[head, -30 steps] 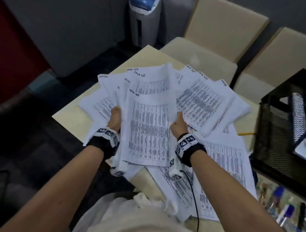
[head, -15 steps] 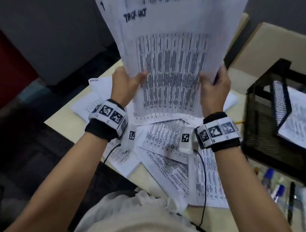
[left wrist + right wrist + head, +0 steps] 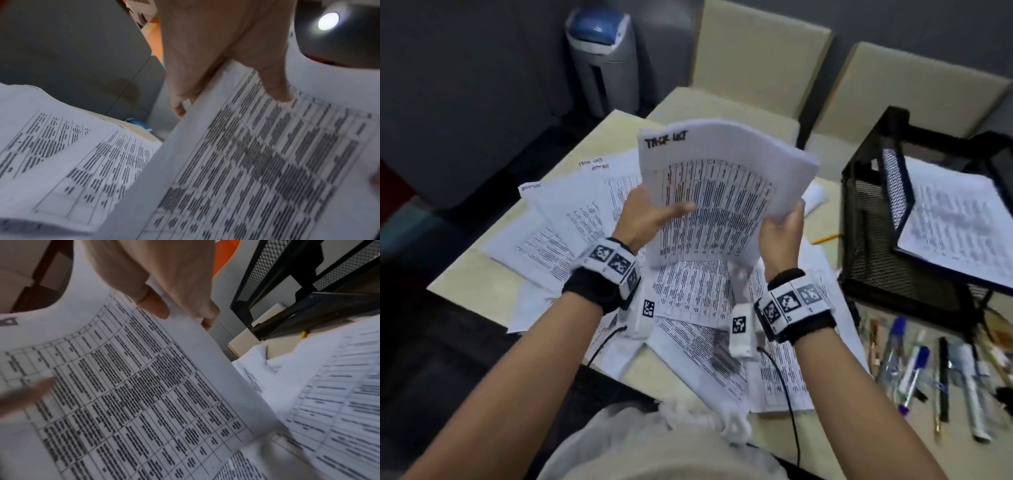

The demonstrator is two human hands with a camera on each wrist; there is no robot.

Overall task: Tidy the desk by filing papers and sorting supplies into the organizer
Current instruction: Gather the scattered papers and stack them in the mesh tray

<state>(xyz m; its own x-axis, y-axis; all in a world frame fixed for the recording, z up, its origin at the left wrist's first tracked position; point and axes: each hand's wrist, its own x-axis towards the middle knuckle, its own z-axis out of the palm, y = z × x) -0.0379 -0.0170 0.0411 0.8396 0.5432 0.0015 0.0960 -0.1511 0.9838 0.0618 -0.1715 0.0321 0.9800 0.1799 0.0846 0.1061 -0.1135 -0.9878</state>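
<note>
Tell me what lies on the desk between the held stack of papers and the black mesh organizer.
In the head view, between the held stack and the mesh organizer lie loose printed sheets, a yellow pencil and bare desk.

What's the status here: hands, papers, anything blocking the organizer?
Left hand and right hand grip paper stack. Loose sheets on desk. Organizer tray holds paper; path clear.

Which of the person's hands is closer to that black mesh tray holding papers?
Right. The right hand grips the paper stack's edge beside the tray; the left hand grips the far edge.
</note>
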